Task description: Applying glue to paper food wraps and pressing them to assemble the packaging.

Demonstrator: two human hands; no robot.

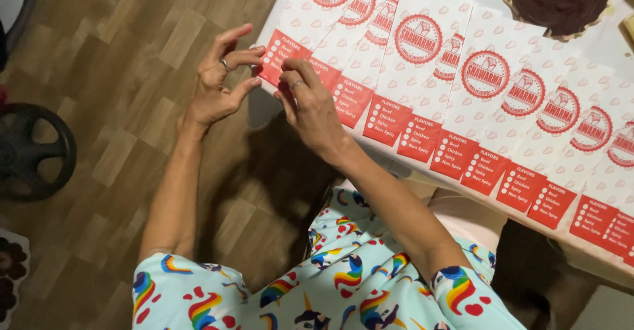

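Note:
A row of several white paper bags with red round prints and red bottom panels lies overlapped along the table edge. My left hand pinches the red corner of the leftmost bag, fingers partly spread, a ring on one finger. Beside it, my right hand grips the same bag's lower edge between thumb and fingers, also wearing a ring. Both forearms reach up from sleeves with a rainbow and unicorn pattern.
A dark brown round thing with a pale frilled rim sits at the table's far right. A black wheel-like object stands on the wooden floor at the left. A patterned mat corner lies bottom left.

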